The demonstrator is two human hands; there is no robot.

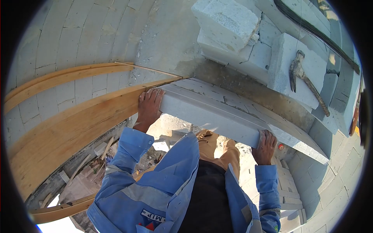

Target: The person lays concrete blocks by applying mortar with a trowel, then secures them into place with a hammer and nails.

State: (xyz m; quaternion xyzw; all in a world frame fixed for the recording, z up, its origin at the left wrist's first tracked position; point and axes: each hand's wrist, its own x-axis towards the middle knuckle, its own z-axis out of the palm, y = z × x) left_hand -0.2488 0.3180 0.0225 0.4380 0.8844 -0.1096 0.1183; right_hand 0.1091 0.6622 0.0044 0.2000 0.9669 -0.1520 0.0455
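A long pale block (210,116) lies along the top of a low block wall (248,108), with a thin string line running lengthwise over it. My left hand (150,105) rests on the block's left end, fingers over its top edge, close to a wooden board (77,120). Near the block's right part, my right hand (265,145) is wrapped round its near face and edge. The undersides of both hands' grips are hidden.
Stacked white blocks (225,23) stand beyond the wall, and a hammer (297,72) lies on one of them. A dark cable bundle (318,33) curves at the upper right. Rubble and wood scraps (91,163) lie below at the left.
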